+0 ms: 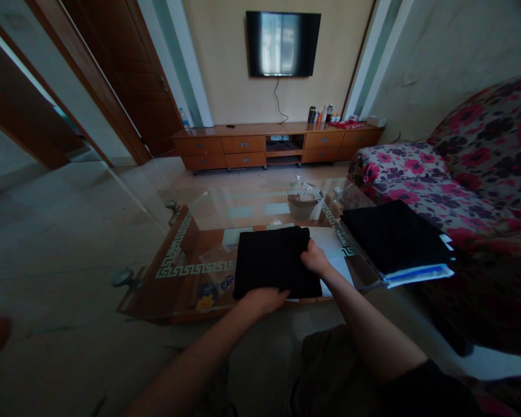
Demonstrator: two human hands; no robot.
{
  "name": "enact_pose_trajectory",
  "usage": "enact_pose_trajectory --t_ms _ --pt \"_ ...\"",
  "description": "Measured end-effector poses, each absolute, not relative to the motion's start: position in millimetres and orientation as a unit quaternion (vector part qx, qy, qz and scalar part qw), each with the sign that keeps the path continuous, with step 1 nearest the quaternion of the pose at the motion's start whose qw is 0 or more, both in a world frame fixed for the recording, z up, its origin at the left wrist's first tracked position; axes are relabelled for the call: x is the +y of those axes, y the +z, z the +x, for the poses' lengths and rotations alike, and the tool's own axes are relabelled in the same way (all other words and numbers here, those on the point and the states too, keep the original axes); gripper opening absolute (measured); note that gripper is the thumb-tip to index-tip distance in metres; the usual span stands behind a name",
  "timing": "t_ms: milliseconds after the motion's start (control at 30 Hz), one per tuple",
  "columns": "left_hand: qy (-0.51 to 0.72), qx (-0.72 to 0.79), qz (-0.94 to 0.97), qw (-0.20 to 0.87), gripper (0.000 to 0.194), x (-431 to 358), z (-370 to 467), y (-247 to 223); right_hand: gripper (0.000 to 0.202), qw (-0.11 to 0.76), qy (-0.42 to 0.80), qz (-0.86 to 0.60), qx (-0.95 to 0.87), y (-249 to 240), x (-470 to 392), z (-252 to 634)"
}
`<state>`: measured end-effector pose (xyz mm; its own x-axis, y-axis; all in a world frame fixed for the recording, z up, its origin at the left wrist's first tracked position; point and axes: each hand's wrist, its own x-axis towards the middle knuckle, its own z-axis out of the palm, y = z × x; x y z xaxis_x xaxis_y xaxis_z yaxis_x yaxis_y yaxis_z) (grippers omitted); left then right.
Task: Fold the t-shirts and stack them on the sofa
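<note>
A folded black cloth [271, 260], squarish and thick, lies on the glass coffee table [217, 202] in front of me. My right hand [315, 258] is closed around its right edge, fingers partly hidden. Along the near edge is my left hand [264, 301], with its fingers curled against the cloth and pointing right. White paper [338, 266] shows under the cloth's right side. A stack of folded black fabric [393, 234] sits to the right, with white tags and a white-and-blue plastic edge at its near side.
A basket [303, 207] with light wrapping stands toward the table's far end. Round metal fittings [122, 278] stick out at the table's left corner. The flowered sofa [417, 168] borders the right. A wooden TV cabinet [243, 152] runs along the far wall.
</note>
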<state>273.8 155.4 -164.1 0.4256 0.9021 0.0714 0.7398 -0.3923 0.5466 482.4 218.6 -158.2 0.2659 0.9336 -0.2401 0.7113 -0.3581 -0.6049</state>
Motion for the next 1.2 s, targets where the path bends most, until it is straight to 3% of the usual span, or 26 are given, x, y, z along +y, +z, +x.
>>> enact_pose_trajectory --t_ms 133,233,433,533,633,833,933,1100,1200 --pt "0.063 0.392 0.896 0.196 0.042 117 273 -145 0.055 0.167 0.271 -0.777 -0.543 -155 218 484" --pt "0.097 0.325 0.924 0.175 0.031 113 268 -121 0.056 0.146 0.254 -0.785 -0.546 -154 217 481" --pt "0.22 0.439 0.864 0.112 0.049 162 240 -122 0.089 0.175 0.128 -0.82 -0.529 -146 210 467" --pt "0.175 0.445 0.872 0.105 0.063 174 224 -147 0.081 0.213 0.059 -0.72 -0.657 -148 211 464" --pt "0.147 0.442 0.878 0.108 0.064 171 216 -166 0.061 0.178 0.078 -0.657 -0.729 -161 215 464" --pt "0.148 0.429 0.882 0.129 0.063 168 210 -172 0.061 0.143 0.118 -0.685 -0.704 -185 221 468" --pt "0.169 0.45 0.855 0.194 0.058 179 206 -168 0.061 0.174 0.117 -0.704 -0.679 -185 224 468" --pt "0.308 0.615 0.695 0.208 0.048 201 190 -172 0.093 0.243 0.129 -0.793 -0.544 -172 235 472" --pt "0.341 0.644 0.619 0.294 0.05 208 181 -180 0.088 0.314 0.205 -0.776 -0.506 -162 238 476"
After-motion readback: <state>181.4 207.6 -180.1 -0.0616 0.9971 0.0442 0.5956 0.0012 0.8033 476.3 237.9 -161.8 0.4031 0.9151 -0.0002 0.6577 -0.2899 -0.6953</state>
